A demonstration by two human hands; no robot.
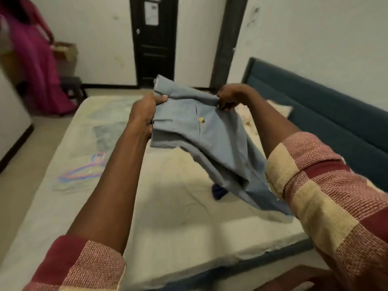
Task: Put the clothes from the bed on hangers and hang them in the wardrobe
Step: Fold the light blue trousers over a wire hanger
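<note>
I hold a light blue-grey garment [212, 139] with a small gold button up above the bed [172, 217]. My left hand [144, 112] grips its left top edge, and my right hand [230, 97] pinches its right top edge. The cloth hangs folded and droops toward my right sleeve. Under it a dark blue piece of clothing [219, 193] peeks out on the mattress. Pink and blue plastic hangers [84, 171] lie on the left part of the bed. No wardrobe is plainly visible.
A teal headboard [327, 114] runs along the right wall. A black door [154, 38] stands straight ahead. A person in a magenta dress [35, 59] stands at the far left by a cardboard box [66, 53]. A pale pillow [279, 109] lies near the headboard.
</note>
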